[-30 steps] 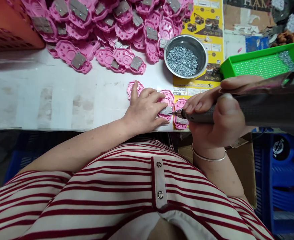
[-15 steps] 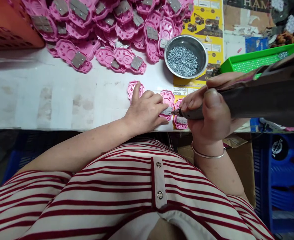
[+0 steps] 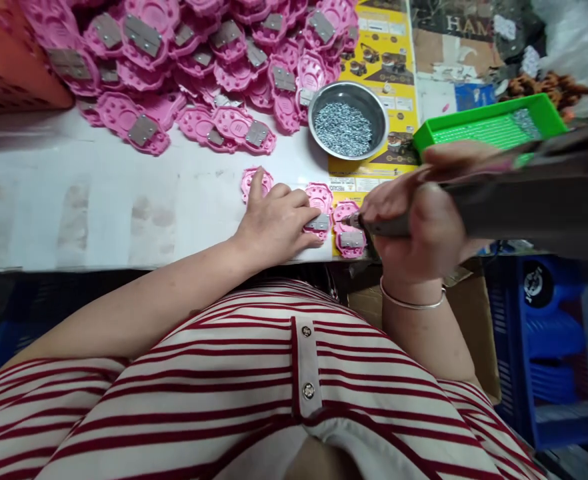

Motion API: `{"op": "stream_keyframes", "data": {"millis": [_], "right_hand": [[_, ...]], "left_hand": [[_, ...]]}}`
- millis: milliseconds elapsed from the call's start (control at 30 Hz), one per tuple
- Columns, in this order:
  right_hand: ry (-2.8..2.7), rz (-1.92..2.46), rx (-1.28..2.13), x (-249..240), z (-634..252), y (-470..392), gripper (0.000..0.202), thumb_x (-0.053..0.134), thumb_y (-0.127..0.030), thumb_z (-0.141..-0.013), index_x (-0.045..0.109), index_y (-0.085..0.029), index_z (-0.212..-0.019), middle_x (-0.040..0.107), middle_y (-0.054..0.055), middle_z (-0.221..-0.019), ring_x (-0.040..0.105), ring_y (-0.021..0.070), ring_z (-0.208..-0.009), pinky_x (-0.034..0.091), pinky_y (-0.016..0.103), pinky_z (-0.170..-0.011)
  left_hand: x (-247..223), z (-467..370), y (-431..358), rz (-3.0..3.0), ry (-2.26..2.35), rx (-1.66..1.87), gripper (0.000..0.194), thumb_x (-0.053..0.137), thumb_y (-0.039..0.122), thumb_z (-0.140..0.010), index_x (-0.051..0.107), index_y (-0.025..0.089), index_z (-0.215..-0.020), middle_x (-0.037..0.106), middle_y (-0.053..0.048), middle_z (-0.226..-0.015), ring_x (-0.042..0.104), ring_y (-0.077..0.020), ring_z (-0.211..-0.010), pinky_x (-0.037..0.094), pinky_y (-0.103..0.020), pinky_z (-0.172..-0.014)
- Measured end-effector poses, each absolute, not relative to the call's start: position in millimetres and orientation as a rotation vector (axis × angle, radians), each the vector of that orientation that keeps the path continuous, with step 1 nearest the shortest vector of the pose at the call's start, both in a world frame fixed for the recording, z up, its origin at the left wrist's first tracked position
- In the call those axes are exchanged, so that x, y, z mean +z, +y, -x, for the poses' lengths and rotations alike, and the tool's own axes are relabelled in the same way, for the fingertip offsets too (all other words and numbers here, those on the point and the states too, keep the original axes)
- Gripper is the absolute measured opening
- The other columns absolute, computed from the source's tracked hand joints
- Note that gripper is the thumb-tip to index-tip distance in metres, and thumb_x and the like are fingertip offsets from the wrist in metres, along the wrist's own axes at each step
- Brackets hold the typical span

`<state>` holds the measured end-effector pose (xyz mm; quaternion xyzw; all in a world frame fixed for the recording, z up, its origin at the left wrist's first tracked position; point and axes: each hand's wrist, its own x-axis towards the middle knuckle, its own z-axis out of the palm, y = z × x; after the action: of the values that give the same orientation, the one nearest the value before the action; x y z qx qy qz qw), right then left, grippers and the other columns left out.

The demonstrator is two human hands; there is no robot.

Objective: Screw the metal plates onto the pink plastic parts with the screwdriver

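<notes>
My left hand (image 3: 274, 220) lies palm down on the table. Its thumb and index finger grip the sides of a pink plastic shell (image 3: 319, 199) near a grey metal plate (image 3: 320, 223). The little finger rests on another pink shell (image 3: 250, 179), partly hidden under the hand. My right hand (image 3: 419, 223), blurred, is wrapped around a dark electric screwdriver (image 3: 534, 200) held nearly level. The bit's tip hovers over or near a third pink shell (image 3: 347, 212), which carries its own metal plate (image 3: 351, 239); whether it touches I cannot tell.
A steel bowl of small screws (image 3: 344, 127) stands behind the hands. A heap of pink shells with metal plates (image 3: 244, 50) fills the back left, beside an orange basket (image 3: 19, 60). A green tray (image 3: 484, 127) sits at the right. Blue crates (image 3: 554, 333) are below the table edge.
The screwdriver bit has left the metal plate of the shell in my left hand and moved right, toward the third shell. My left hand keeps its grip. The whole view has shifted slightly.
</notes>
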<state>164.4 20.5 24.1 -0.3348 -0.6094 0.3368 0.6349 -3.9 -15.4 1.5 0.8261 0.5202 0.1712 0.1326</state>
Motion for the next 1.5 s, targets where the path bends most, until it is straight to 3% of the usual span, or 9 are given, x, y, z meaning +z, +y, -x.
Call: {"op": "stream_keyframes", "data": {"millis": [100,167,367,633,800,967,1200,1333,1500], "right_hand": [[-1.260,0.707,0.487,47.6,-184.1,18.2,0.019,0.061,-0.044,-0.084,0.055,-0.029,-0.095,0.044,-0.009,-0.055,0.040,0.0090,-0.039,0.040,0.028,-0.044],[-1.195,0.743,0.393,56.3,-199.8,18.1,0.009,0.059,-0.033,-0.083,0.057,-0.026,-0.088,0.044,-0.009,-0.054,0.042,0.0090,-0.041,0.039,0.027,-0.045],[-1.122,0.826,0.276,46.0,-233.8,22.9,0.011,0.056,-0.023,-0.078,0.060,-0.022,-0.088,0.047,-0.008,-0.050,0.045,0.0107,-0.040,0.037,0.028,-0.046],[-1.158,0.878,0.234,38.2,-243.9,28.2,0.010,0.056,-0.028,-0.081,0.057,-0.021,-0.089,0.048,-0.006,-0.060,0.049,0.0086,-0.041,0.040,0.026,-0.047],[-1.168,0.815,0.244,32.3,-248.3,32.7,0.010,0.060,-0.024,-0.079,0.058,-0.018,-0.088,0.053,-0.005,-0.063,0.051,0.0090,-0.041,0.040,0.027,-0.045],[-1.153,0.852,0.242,37.3,-246.5,32.3,0.011,0.056,-0.024,-0.078,0.060,-0.020,-0.088,0.045,-0.008,-0.051,0.049,0.0102,-0.040,0.041,0.027,-0.046],[-1.108,0.699,0.320,60.8,-207.7,19.0,0.015,0.048,-0.022,-0.083,0.063,-0.025,-0.082,0.039,-0.009,-0.052,0.039,0.0040,-0.042,0.039,0.019,-0.044],[-1.191,0.523,0.575,53.4,-176.8,12.9,0.005,0.058,-0.029,-0.084,0.062,-0.028,-0.088,0.040,-0.010,-0.052,0.044,0.0056,-0.040,0.044,0.020,-0.042],[-1.401,0.534,0.701,21.7,-154.6,11.1,0.029,0.059,-0.056,-0.085,0.055,-0.037,-0.106,0.056,-0.006,-0.073,0.049,0.0112,-0.044,0.045,0.030,-0.041]], "left_hand": [[1.0,4.8,-17.4,-2.386,1.507,0.526,0.026,0.072,0.045,-0.082,0.075,0.030,-0.103,0.070,-0.004,-0.100,0.058,-0.0313,-0.105,0.013,-0.075,-0.114],[1.8,5.1,-18.5,-2.400,1.497,0.506,0.026,0.070,0.047,-0.084,0.075,0.030,-0.102,0.070,-0.004,-0.100,0.058,-0.0314,-0.104,0.013,-0.074,-0.114],[1.0,5.8,-19.6,-2.415,1.522,0.427,0.030,0.066,0.052,-0.085,0.074,0.028,-0.102,0.071,-0.005,-0.104,0.060,-0.0326,-0.104,0.012,-0.073,-0.113],[-4.0,7.3,-20.2,-2.411,1.502,0.488,0.029,0.064,0.054,-0.085,0.073,0.034,-0.105,0.071,-0.004,-0.102,0.061,-0.0323,-0.102,0.013,-0.071,-0.113],[-2.3,6.7,-20.9,-2.445,1.508,0.445,0.032,0.066,0.054,-0.085,0.073,0.030,-0.105,0.071,-0.006,-0.104,0.061,-0.0331,-0.102,0.013,-0.072,-0.113],[-2.5,6.4,-21.8,-2.448,1.513,0.448,0.030,0.068,0.053,-0.084,0.073,0.031,-0.105,0.071,-0.005,-0.104,0.061,-0.0328,-0.101,0.017,-0.074,-0.111],[-1.3,2.9,-22.0,-2.361,1.565,0.516,0.040,0.074,0.045,-0.081,0.068,0.025,-0.115,0.071,-0.007,-0.105,0.060,-0.0329,-0.105,0.015,-0.072,-0.114],[-1.7,1.6,-20.8,-2.304,1.604,0.562,0.053,0.075,0.044,-0.080,0.060,0.025,-0.126,0.072,-0.006,-0.109,0.059,-0.0327,-0.108,0.011,-0.070,-0.116],[0.8,0.3,-20.3,-2.279,1.623,0.557,0.062,0.074,0.043,-0.080,0.054,0.025,-0.136,0.072,-0.006,-0.109,0.060,-0.0330,-0.109,0.008,-0.069,-0.117]]}}
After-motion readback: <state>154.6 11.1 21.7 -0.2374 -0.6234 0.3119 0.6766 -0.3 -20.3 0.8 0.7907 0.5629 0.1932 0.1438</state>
